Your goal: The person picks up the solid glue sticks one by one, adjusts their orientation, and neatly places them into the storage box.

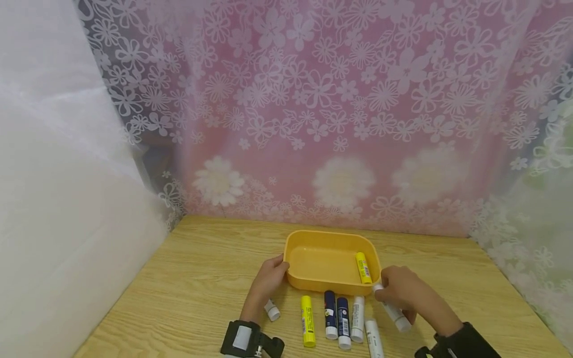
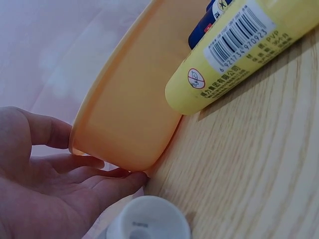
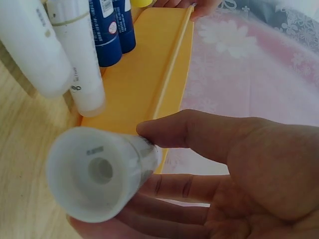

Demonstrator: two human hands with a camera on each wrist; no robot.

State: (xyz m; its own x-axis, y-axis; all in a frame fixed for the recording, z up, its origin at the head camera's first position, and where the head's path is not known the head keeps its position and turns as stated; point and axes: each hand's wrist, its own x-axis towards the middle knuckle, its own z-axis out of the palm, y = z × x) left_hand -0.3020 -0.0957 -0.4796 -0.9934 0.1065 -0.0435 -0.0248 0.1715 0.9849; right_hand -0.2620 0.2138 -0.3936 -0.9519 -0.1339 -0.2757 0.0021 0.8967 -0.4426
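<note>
A yellow plastic tray (image 1: 322, 286) stands on the table, one yellow glue stick (image 1: 363, 268) lying inside at its right end. At the tray's left side, my left hand (image 1: 266, 281) grips the rim, thumb over the edge and fingers against the outer wall. My right hand (image 1: 403, 291) holds a white glue stick (image 3: 89, 174) between thumb and fingers, beside the tray's front right corner. In front of the tray lie another yellow glue stick (image 1: 308, 321), two navy ones (image 1: 330, 313) and two white ones (image 1: 357, 318). Another white glue stick (image 1: 272, 310) is partly hidden behind my left hand.
The wood-grain table (image 1: 201, 278) extends to both sides of the tray. Behind it hangs a pink flowered curtain (image 1: 313, 124). A white sheet (image 1: 67, 174) hangs along the left side. A dark strap (image 1: 243, 338) is on my left wrist.
</note>
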